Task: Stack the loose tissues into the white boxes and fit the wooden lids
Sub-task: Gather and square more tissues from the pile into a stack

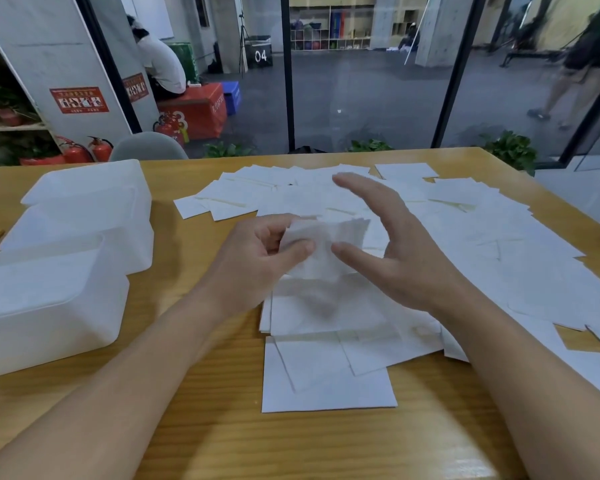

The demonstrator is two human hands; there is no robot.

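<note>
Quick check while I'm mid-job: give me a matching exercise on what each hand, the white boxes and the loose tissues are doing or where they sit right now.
Things:
1. left hand
2. right hand
3. white boxes
4. loose tissues

States or places:
A. spread flat over the middle and right of the table
B. pinches a crumpled tissue
C. grouped at the left of the table
D. fingers spread, holding nothing

Pairs: 1-B, 2-D, 3-C, 4-A

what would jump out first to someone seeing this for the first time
A wide spread of loose tissues covers the middle and right of the wooden table. At the centre the left hand pinches one tissue, with the right hand open beside it. Three white boxes sit at the left.
</note>
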